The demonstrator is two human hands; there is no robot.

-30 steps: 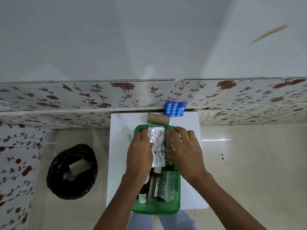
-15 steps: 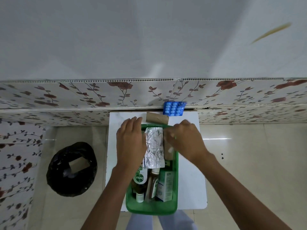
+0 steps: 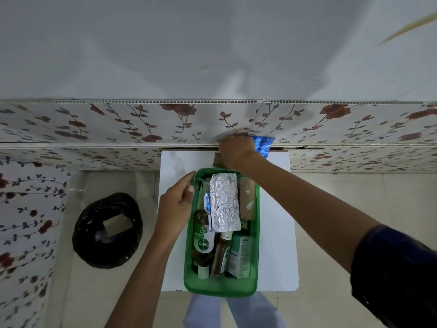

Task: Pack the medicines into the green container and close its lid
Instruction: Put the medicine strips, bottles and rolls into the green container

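Observation:
The green container (image 3: 221, 290) stands open on a small white table (image 3: 275, 233). Inside lie a silver foil strip (image 3: 224, 202), a Dettol bottle (image 3: 203, 245), a brown bottle (image 3: 221, 254), a teal medicine box (image 3: 240, 256) and a brown carton (image 3: 247, 197). My left hand (image 3: 176, 204) grips the container's left rim. My right hand (image 3: 236, 151) reaches to the table's far edge and closes on a blue blister pack (image 3: 262, 145). A brown cardboard piece (image 3: 217, 161) lies partly hidden under that hand. No lid shows.
A black bin (image 3: 107, 230) with a cardboard scrap inside sits on the tiled floor to the left. A flowered wall panel (image 3: 142, 124) runs right behind the table. My legs show under the table's near edge.
Both hands left the foil strip, which now rests in the container. My right hand moved up to the blue blister pack; my left hand shifted onto the container's left rim.

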